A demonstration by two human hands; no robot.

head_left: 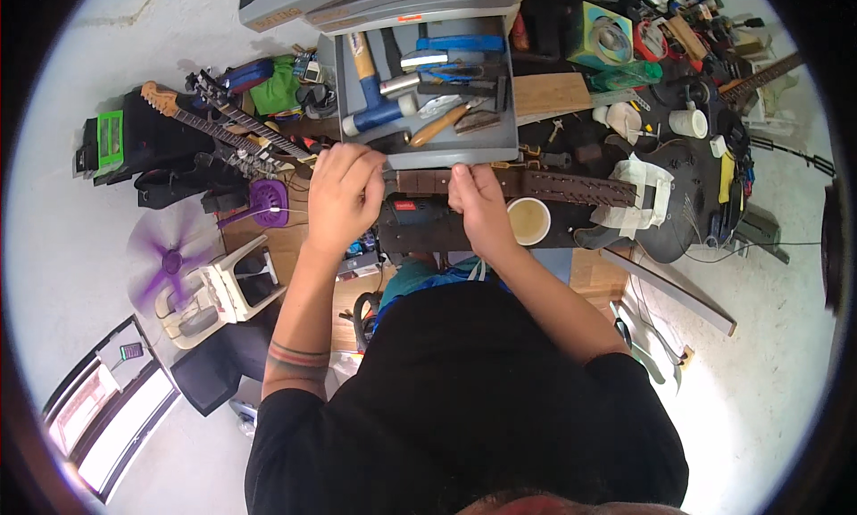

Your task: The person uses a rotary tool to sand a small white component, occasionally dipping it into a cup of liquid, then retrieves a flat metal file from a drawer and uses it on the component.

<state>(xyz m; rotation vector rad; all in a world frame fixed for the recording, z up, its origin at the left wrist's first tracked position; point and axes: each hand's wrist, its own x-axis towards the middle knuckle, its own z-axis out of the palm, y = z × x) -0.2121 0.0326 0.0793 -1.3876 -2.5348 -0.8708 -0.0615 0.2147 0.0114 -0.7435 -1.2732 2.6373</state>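
My left hand (348, 189) is closed on the front left corner of a grey drawer (427, 156), and my right hand (475, 207) grips its front edge with the thumb up. The pulled-out drawer holds a blue-headed mallet (370, 113), a wood-handled tool (433, 127) and several other hammers and hand tools. Just below it lies a guitar neck (562, 186), running right to masking tape (647, 194) on a dark guitar body (687, 220). A cup of pale liquid (528, 222) stands beside my right hand.
Two guitar necks (205, 127) lie at the back left, near a purple fan (172, 259) and a white plastic chair (223, 292). The bench's right holds a wooden board (549, 95), a white tub (687, 122) and scattered tools. Grey drawer units (384, 2) stand at the back.
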